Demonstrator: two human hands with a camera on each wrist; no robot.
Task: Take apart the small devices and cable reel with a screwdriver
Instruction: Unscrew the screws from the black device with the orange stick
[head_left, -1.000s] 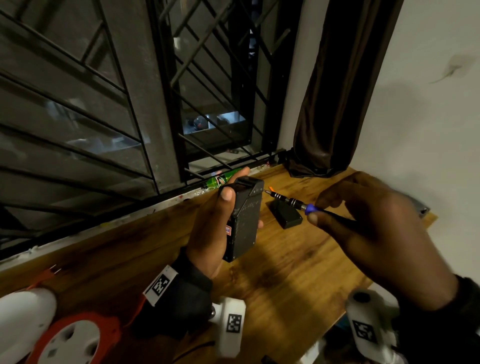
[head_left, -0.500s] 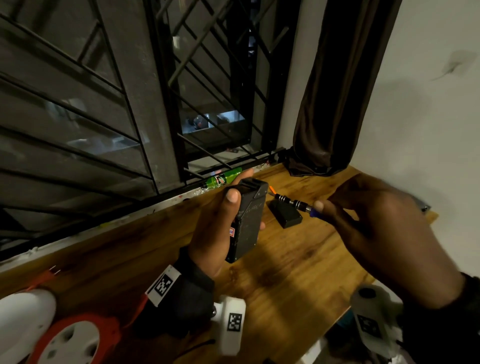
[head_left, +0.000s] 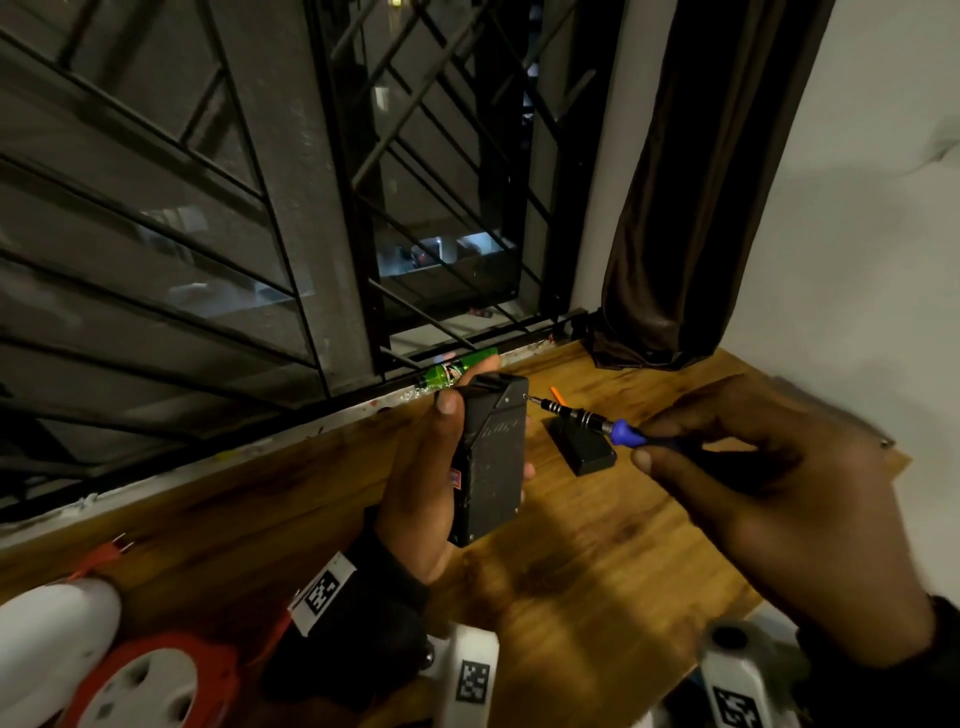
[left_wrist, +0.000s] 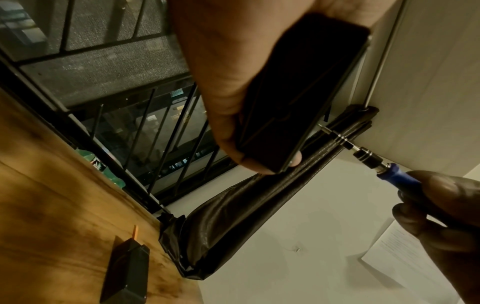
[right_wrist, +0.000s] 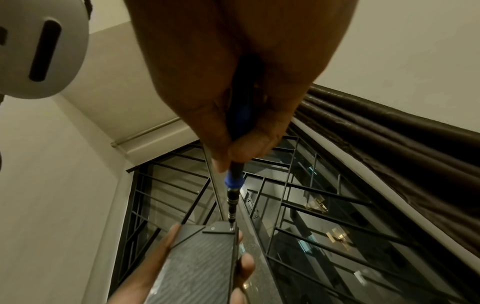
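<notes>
Writing: none of it reads clearly; a small red-and-blue sticker sits on the side of the black device, its print too small to make out, and the green bottle on the window sill carries a label I cannot read for certain.
Markers: black-and-white square code tags sit on the left wrist band and on the white wrist units at the bottom edge.
Left hand: the left hand is wrapped round the black device, thumb along its left edge and fingertips showing past its right edge, holding it upright above the surface.
Right hand: the right hand pinches the blue-handled screwdriver between thumb and fingers (the right wrist view shows the handle running up between them).
Screwdriver tip: it rests on a screw at the device's upper right corner; a second screw hole lies just beside it.
Small black box: it lies flat on the surface, under the screwdriver shaft, with an orange strip just behind it.
Cable reel: the orange-and-white reel lies at the lower left edge, well apart from both hands.
Change: a second ago the tip hung off to the right of the device, clear of it; now it touches the corner screw, and the left hand's hold looks the same.
</notes>
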